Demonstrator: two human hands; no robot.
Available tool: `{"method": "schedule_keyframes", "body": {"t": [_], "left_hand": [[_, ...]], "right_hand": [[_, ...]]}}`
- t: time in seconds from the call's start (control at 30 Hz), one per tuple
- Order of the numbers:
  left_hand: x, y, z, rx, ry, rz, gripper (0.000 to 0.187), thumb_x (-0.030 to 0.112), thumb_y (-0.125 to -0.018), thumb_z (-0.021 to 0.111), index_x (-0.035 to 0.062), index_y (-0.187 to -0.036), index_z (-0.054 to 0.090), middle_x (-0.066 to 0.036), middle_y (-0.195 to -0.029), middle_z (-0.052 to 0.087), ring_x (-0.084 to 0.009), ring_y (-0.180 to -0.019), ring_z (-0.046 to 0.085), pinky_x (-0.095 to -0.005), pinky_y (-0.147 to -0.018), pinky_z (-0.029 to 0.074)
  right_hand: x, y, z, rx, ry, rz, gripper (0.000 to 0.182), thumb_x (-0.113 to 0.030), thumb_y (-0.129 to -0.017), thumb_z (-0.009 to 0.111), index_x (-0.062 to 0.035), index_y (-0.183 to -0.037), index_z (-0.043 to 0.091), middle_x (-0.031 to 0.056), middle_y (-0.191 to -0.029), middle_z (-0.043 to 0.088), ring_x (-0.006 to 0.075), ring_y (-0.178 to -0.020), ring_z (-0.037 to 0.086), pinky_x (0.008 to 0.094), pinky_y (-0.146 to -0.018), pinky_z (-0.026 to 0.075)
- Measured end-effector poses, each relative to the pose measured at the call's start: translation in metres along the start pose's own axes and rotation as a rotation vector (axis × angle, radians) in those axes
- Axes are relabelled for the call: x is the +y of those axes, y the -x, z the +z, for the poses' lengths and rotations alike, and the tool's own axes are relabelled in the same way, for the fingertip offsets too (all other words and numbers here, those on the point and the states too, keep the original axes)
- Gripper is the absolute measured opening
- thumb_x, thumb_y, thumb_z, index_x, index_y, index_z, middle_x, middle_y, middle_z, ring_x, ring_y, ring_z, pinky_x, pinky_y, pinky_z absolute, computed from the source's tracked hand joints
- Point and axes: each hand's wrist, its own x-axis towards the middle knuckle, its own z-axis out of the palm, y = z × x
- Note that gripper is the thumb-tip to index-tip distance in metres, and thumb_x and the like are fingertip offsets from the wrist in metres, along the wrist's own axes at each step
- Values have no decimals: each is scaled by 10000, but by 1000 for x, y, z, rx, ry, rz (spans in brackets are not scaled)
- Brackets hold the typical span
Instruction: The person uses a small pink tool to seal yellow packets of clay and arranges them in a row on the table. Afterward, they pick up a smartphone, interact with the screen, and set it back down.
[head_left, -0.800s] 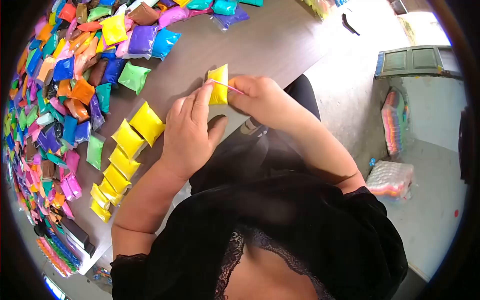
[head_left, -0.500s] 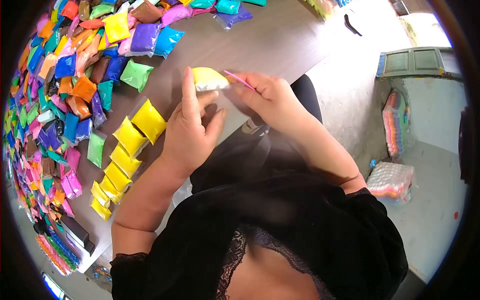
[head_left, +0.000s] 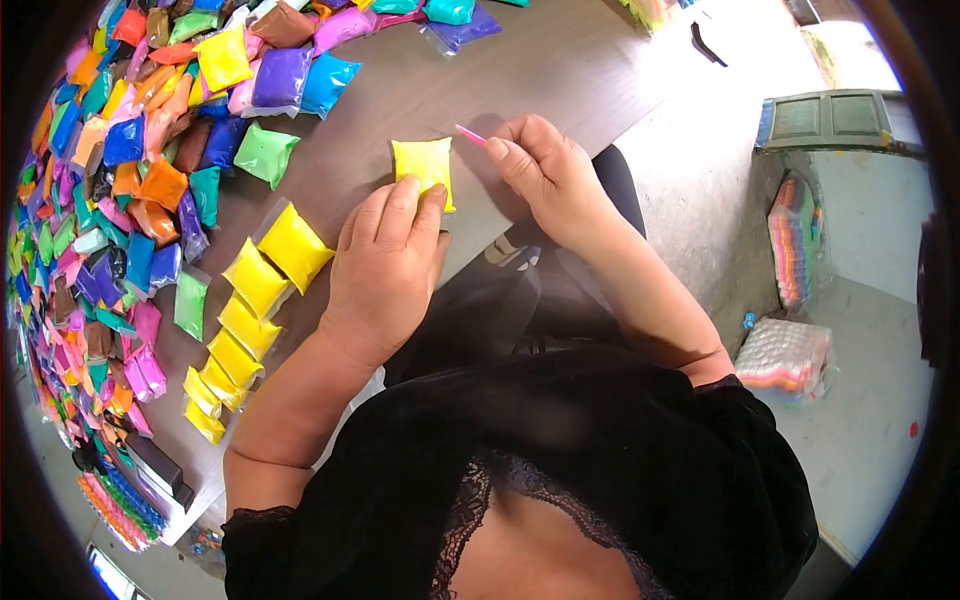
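My left hand (head_left: 385, 262) lies flat on the brown table (head_left: 540, 70), its fingertips pressing the near edge of a yellow packet (head_left: 421, 164). My right hand (head_left: 545, 172) is just right of that packet and pinches a thin pink stick (head_left: 470, 135) whose tip points left, near the packet's top right corner. A row of several yellow packets (head_left: 245, 310) runs along the table to the left of my left hand.
A large heap of coloured packets (head_left: 120, 170) covers the left and far side of the table. A green packet (head_left: 266, 153) lies alone beside it. Dark boxes (head_left: 155, 465) sit at the near left edge. Bagged packs (head_left: 785, 355) lie on the floor at right.
The yellow packet was held up between both hands; now it lies flat on the table under my left fingertips. My right hand has drawn the pink stick back to the right.
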Motion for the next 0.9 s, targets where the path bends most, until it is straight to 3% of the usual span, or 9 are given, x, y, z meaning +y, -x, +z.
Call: {"method": "schedule_keyframes", "body": {"t": [0.1, 0.17, 0.3, 0.4, 0.47, 0.57, 0.6, 0.83, 0.9], "left_hand": [[0, -1, 1, -1, 26, 9, 487, 88, -795, 712, -17, -1250, 569, -168, -1252, 515, -351, -1155, 503, -430, -993, 417], [1, 0, 5, 52, 24, 17, 472, 81, -797, 705, -46, -1231, 570, -180, -1301, 493, -358, -1211, 482, -434, -1035, 397], [-1, 1, 9, 17, 47, 17, 473, 76, -799, 697, -65, -1229, 560, -188, -1333, 475, -359, -1249, 461, -435, -1058, 382], [-1, 0, 5, -4, 34, 30, 471, 74, -797, 694, -62, -1229, 560, -184, -1330, 476, -351, -1252, 457, -434, -1055, 384], [-1, -1, 3, -37, 54, 29, 465, 79, -803, 687, -58, -1228, 560, -178, -1330, 477, -344, -1261, 449, -431, -1054, 385], [-1, -1, 5, -32, 60, 18, 455, 87, -808, 678, -55, -1224, 561, -172, -1327, 479, -337, -1265, 444, -426, -1052, 387], [-1, 0, 5, -38, 63, 14, 455, 87, -808, 678, -55, -1224, 561, -172, -1327, 479, -337, -1265, 444, -426, -1052, 387], [-2, -1, 4, -28, 76, 31, 454, 94, -814, 670, -63, -1225, 556, -182, -1316, 481, -347, -1262, 443, -428, -1047, 392], [-2, 0, 4, -39, 83, 20, 456, 92, -813, 671, -66, -1225, 555, -185, -1314, 482, -352, -1259, 445, -429, -1045, 393]], "right_hand": [[4, 0, 2, 5, 134, -100, 204, -224, -946, 616, -23, -939, 582, 49, -747, 588, 128, -689, 533, 281, -633, 442], [7, -1, 10, 49, 149, -305, 207, -244, -920, 616, -41, -923, 574, 153, -720, 625, 343, -667, 621, 405, -612, 485], [2, -3, 17, -32, 338, -310, 206, -250, -915, 607, -50, -939, 567, 149, -732, 638, 354, -704, 640, 433, -619, 497], [4, -16, 15, -3, 556, -369, 217, -274, -923, 587, -60, -946, 559, 140, -730, 640, 350, -706, 644, 441, -626, 505], [10, -29, 9, 122, 698, -284, 156, -248, -898, 638, -101, -947, 615, 113, -761, 651, 328, -732, 649, 409, -639, 513], [-4, -24, 3, 87, 540, -378, 144, -242, -896, 631, -106, -945, 640, 102, -792, 658, 322, -742, 648, 411, -644, 515], [-5, -21, 6, 58, 511, -550, 152, -243, -894, 629, -100, -930, 663, 96, -836, 659, 312, -767, 646, 397, -653, 517], [-4, -44, 5, 95, 687, -453, 175, -271, -903, 573, -120, -882, 659, 80, -859, 650, 299, -808, 648, 430, -646, 525], [-8, -36, 5, -1, 521, -614, 186, -274, -903, 570, -114, -890, 664, 88, -857, 653, 304, -810, 648, 434, -655, 526]]}}
